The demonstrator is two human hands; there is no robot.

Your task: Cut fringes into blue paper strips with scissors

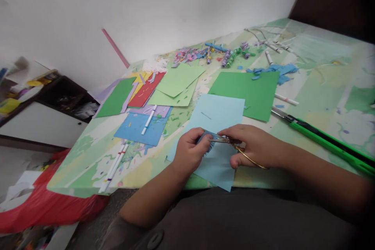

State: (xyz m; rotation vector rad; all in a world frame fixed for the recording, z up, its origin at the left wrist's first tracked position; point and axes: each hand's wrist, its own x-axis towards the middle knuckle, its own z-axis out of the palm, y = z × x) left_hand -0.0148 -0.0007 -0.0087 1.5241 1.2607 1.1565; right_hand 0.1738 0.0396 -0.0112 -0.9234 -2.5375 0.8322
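Observation:
My left hand (189, 150) pinches a small piece of blue paper (210, 146) whose lower edge is cut into a fringe. In my right hand (256, 146) is a pair of scissors (225, 140) with gold-coloured handle loops. The blades point left and meet the blue paper beside my left thumb. Beneath both hands lies a light blue sheet (219, 111), with a thin dark sliver on it. My fingers cover part of the paper piece and part of the scissors' handles.
A green cutter knife (325, 140) lies at right, blade out, by a green sheet (249, 91). Coloured sheets (143, 127), white markers (149, 119) and paper scraps (187, 55) cover the left and back. Blue crepe strips (277, 71) lie behind. A red plastic bag (55, 199) sits below the left table edge.

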